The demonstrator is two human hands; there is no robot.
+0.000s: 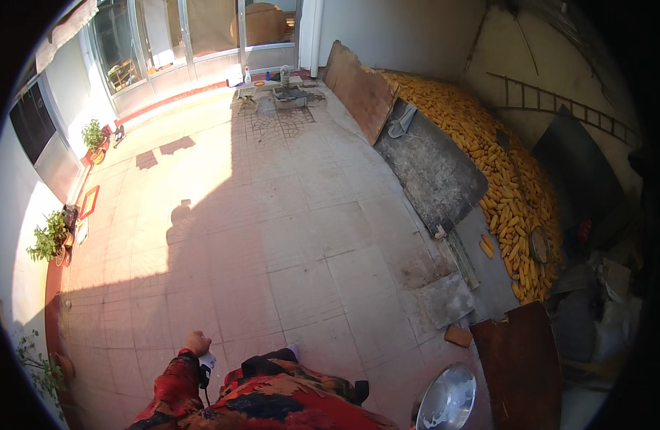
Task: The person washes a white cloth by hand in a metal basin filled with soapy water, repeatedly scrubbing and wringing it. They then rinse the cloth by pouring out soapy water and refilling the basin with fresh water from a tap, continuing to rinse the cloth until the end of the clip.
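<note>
My left hand [197, 343] is at the lower left, its fingers curled, with nothing plainly visible in them. Beside that wrist hangs a small white and black item [206, 368] with a dark cord. The sleeve [174, 381] and clothing are red with a dark pattern. At the lower right, close to my right side, a shiny metal basin [447, 399] is tilted, with whitish patches inside. A dark, shaded sliver shows at its left rim; whether that is my right hand, I cannot tell. A foot tip [293, 350] shows in front of my body.
Tiled paving [308, 236] spreads ahead. On the right, corn cobs [515, 220] are heaped behind a rusty sheet [362, 88] and a grey board [432, 161]. A brick [458, 336] lies beside a brown board [518, 365]. Potted plants [50, 236] line the left wall; a ladder [566, 110] is at the right wall.
</note>
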